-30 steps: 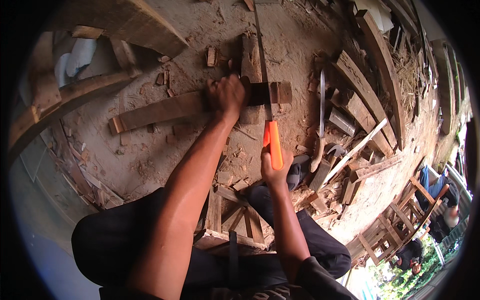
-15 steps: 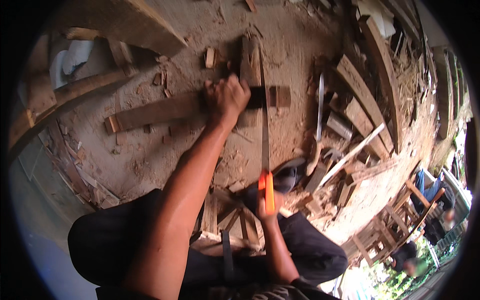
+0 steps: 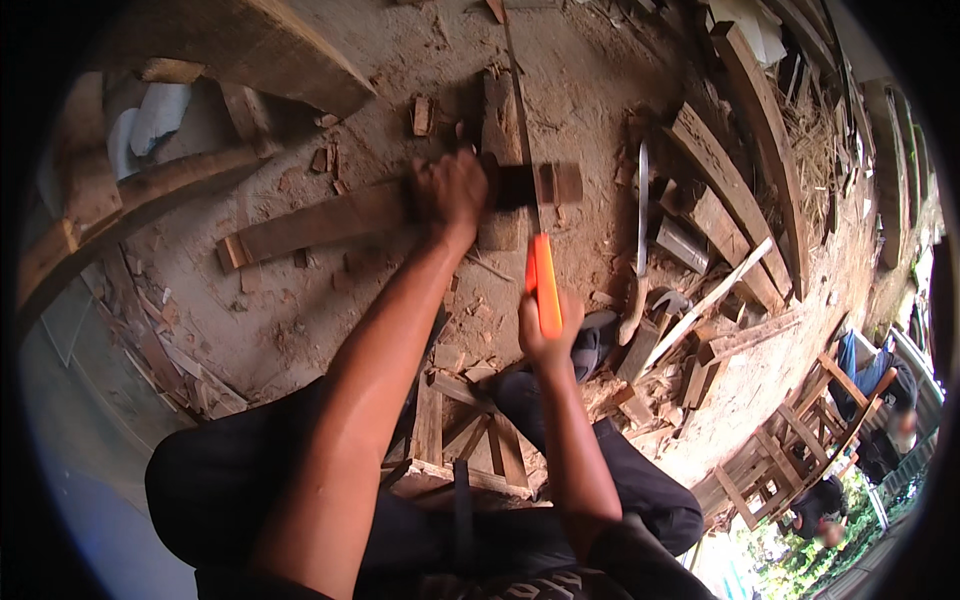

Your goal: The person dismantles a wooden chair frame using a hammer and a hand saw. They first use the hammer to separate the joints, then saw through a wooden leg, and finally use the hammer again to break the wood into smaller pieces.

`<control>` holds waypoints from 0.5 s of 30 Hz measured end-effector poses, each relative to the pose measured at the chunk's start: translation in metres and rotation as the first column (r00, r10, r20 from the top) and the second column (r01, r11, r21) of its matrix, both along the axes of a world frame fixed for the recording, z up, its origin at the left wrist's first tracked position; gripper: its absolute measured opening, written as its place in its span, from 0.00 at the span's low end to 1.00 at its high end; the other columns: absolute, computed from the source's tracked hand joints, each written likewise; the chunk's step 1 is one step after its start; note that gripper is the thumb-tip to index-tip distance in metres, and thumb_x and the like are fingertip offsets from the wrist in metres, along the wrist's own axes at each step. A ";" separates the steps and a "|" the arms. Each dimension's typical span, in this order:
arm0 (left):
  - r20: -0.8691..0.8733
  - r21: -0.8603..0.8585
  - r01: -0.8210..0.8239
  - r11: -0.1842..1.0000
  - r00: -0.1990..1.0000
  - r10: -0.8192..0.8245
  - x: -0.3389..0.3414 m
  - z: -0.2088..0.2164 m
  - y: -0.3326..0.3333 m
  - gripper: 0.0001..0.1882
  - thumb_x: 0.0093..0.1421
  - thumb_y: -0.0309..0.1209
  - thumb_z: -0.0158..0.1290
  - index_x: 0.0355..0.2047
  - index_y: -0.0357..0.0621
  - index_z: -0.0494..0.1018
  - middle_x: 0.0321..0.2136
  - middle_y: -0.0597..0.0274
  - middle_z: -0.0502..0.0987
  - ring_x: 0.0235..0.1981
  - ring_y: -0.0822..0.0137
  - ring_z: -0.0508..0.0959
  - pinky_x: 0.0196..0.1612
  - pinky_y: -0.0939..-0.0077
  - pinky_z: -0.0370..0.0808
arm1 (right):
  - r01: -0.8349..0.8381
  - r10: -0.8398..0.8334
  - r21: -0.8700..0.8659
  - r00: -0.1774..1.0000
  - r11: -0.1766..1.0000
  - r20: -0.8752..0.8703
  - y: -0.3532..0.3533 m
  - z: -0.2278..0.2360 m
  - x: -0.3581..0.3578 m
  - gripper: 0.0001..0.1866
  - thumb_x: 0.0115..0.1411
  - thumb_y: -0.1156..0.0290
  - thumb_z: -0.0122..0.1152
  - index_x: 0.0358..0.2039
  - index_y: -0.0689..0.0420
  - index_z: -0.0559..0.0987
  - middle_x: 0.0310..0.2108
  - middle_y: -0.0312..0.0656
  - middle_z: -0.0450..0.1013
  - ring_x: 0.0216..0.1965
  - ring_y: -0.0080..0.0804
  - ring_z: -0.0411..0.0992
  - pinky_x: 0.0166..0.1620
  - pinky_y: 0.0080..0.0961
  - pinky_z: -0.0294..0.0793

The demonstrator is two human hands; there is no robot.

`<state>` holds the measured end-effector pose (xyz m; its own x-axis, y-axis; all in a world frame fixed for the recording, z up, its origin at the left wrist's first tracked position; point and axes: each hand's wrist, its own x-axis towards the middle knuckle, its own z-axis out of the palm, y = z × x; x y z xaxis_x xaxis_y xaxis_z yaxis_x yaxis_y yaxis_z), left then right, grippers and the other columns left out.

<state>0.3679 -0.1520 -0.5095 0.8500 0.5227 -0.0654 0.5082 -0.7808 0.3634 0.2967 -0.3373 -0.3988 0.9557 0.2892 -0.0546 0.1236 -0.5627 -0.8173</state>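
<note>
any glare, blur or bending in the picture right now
Head view: glare washes out the lower right around the greenery; head view: fisheye bending seems to curve the long beam near the right rim, and the corners go black; head view: the saw blade looks slightly soft, while its orange handle stands out brightly.

On the dirt floor (image 3: 595,120), a long brown-handled knife (image 3: 642,235) near loose timbers (image 3: 735,200), a wooden frame (image 3: 803,433) farther right

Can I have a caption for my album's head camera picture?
Left hand on a wooden plank, right hand holding an orange-handled saw across it.
</note>
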 end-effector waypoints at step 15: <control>0.015 0.084 -0.086 0.993 0.996 0.085 0.015 0.020 0.002 0.15 0.62 0.39 0.47 0.40 0.48 0.80 0.28 0.46 0.82 0.31 0.52 0.83 0.47 0.56 0.70 | -0.080 0.028 -0.201 0.968 0.976 -0.248 -0.043 0.010 -0.053 0.13 0.54 0.69 0.57 0.36 0.64 0.82 0.27 0.50 0.79 0.30 0.46 0.77 0.35 0.36 0.71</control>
<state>0.3832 -0.1501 -0.4890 0.8026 0.5964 -0.0089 0.5703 -0.7630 0.3042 0.2437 -0.3806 -0.3884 0.8893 0.2978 -0.3472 -0.0287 -0.7213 -0.6920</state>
